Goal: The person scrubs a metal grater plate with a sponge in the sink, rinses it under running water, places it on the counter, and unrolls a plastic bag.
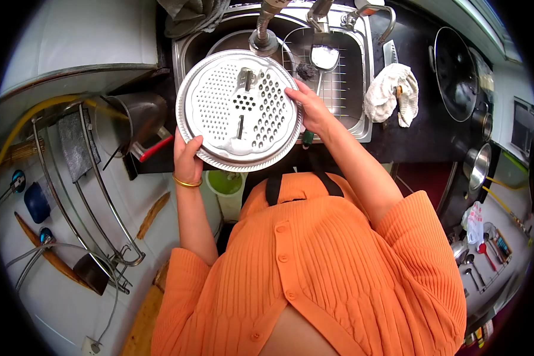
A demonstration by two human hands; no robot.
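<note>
A kitchen with a dark counter (406,145) surrounds the person. Nearest, the left hand (188,155) clamps the lower-left rim of a round metal grater plate (216,113), and the right hand (311,108) clamps its right rim; it lies between them, holes facing up. Beyond is the sink (367,83), holding a dark clump (307,71), perhaps a scourer. A white cloth (391,92) rests right of the sink.

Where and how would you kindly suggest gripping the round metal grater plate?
I'd hold the grater plate by its ridged rim, from left and right, as the left hand and right hand do: it spans wider than either hand, and its middle has likely sharp holes.
</note>
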